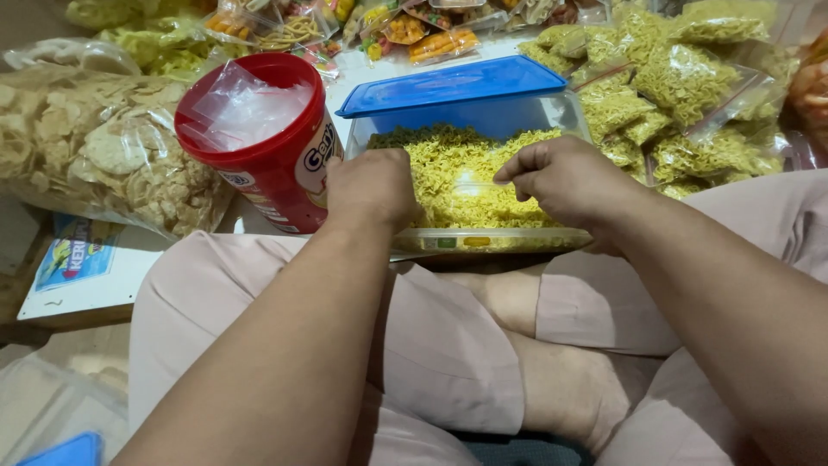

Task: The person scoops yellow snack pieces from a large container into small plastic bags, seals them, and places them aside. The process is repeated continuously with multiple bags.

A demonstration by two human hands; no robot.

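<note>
1 head view, looking down over your lap.

Your camera sits on your head, tilted steeply forward and down, close above your forearms and crossed legs; it faces the clear noodle container [483, 185] ahead, with bagged snacks [681, 78] beyond it.

Left hand's [371, 185] fingertips hidden

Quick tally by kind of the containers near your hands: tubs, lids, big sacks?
Clear tub of yellow noodle snack, both hands, left hand and right hand, at it: 1
Blue lid: 1
Red tub holding clear bags: 1
Big cracker sack: 1
Total: 4
</note>
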